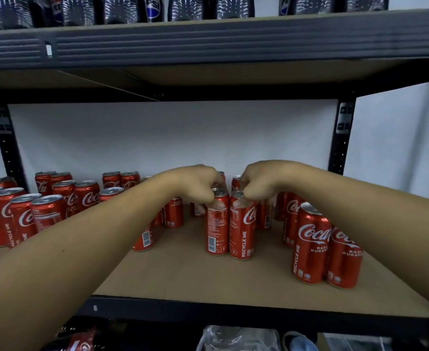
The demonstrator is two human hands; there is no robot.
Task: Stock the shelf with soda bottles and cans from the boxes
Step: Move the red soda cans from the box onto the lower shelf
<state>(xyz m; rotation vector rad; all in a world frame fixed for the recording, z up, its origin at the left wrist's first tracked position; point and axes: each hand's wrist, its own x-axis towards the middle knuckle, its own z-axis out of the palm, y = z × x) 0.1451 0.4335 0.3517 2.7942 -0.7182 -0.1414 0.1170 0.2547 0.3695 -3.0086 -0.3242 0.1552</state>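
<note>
Two red cola cans stand side by side on the brown shelf board (188, 274), touching each other. My left hand (195, 183) grips the top of the left can (217, 229) from above. The right can (242, 231) is held the same way at its top by my right hand (261, 181). More red cans stand behind my hands, partly hidden. Both forearms reach in over the shelf's front edge.
Several red cans (31, 211) crowd the shelf's left side, and a few more (314, 247) stand at the right front. Dark soda bottles (155, 8) line the upper shelf (208, 39). Black uprights frame the bay. Plastic-wrapped goods (233, 338) lie below.
</note>
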